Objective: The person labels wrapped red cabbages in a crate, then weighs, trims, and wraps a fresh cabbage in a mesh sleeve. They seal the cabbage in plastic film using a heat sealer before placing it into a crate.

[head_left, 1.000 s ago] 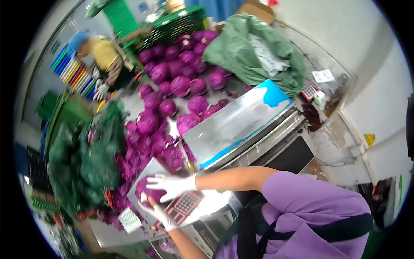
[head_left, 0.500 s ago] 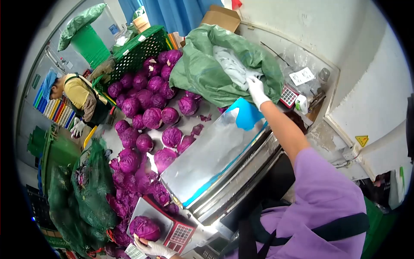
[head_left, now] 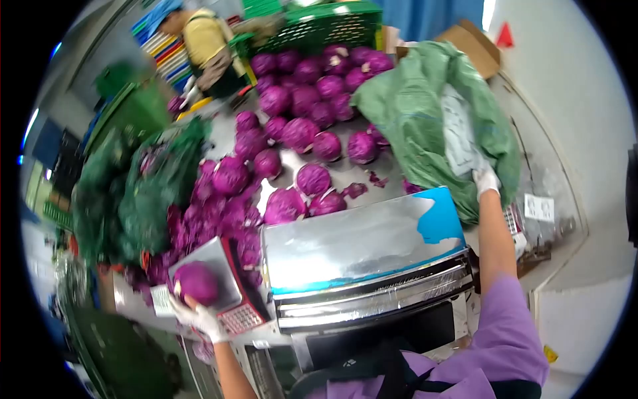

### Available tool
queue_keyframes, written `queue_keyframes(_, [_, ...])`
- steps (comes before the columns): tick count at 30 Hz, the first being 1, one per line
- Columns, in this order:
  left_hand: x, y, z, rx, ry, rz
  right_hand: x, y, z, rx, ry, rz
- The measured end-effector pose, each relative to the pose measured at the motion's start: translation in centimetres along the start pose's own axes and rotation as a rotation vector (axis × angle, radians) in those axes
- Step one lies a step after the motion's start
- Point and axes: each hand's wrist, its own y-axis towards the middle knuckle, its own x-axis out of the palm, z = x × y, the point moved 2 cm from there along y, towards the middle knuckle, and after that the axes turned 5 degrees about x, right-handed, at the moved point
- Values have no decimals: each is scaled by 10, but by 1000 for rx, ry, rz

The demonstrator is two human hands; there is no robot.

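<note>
My left hand [head_left: 201,319], white-gloved, touches a purple cabbage [head_left: 199,282] on the silver plate of a red scale [head_left: 238,311] at the lower left. A sheet of white labels [head_left: 161,300] lies beside that cabbage, near the fingers. At the right, my right hand [head_left: 486,179], also gloved, has its fingers closed at the lower edge of white material [head_left: 456,126] in the mouth of a green sack [head_left: 412,90]. What exactly those fingers grip is too small to tell. Between my arms stands a metal wrapping machine [head_left: 359,243].
Many purple cabbages [head_left: 300,135] and loose leaves cover the table beyond the machine. Dark green net bags [head_left: 149,206] lie at left, a green crate [head_left: 319,30] at the back. A co-worker [head_left: 205,46] with gloved hands stands at the upper left, holding a cabbage. A calculator sits right.
The view has turned, so the scene sits differently in the frame. My left hand stays at the cabbage on the scale, my right at the sack. The co-worker now has a cabbage in hand.
</note>
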Motion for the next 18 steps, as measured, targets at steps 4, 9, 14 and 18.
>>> queue_keyframes(4, [-11, -4, 25, -11, -31, 24, -10, -23, -10, 186, 496, -71])
queue_keyframes(9, [-34, -31, 114, -196, -668, -149, 179, -247, 205, 335, -291, -275])
queue_keyframes(14, [-17, -92, 192, -951, -1493, -823, 255, -425, 388, 649, -1404, -731])
queue_keyframes(18, [-35, -104, 224, -1062, -2304, -631, 242, -487, 476, 426, -1779, -932])
